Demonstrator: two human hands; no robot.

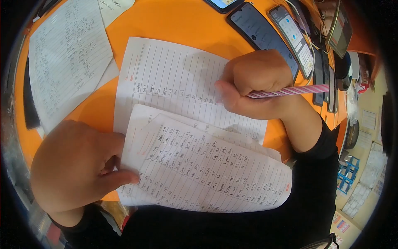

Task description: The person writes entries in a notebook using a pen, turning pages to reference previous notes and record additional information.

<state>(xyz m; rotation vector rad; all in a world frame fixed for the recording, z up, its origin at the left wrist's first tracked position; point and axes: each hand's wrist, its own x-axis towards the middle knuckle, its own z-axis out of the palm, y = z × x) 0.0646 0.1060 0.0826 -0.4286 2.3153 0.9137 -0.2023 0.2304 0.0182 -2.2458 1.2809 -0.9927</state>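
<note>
My right hand [259,83] is closed round a pink-and-white striped pen [306,90]. The hand rests on a lined sheet [166,62] that carries a column of handwritten words; the pen's tip is hidden behind my fingers. My left hand [78,164] pinches the left edge of a second lined sheet [207,170], thumb on top. Handwritten words and numbers fill that sheet, which overlaps the lower part of the first one and curves down toward my body. More paper edges show between the two.
Lined papers [68,58] with handwriting lie at the left of the orange table [159,20]. Several phones line the far right, among them a dark one [259,31] and one with a lit screen [294,39]. Cables run beside them. A blue rack [348,172] stands beyond.
</note>
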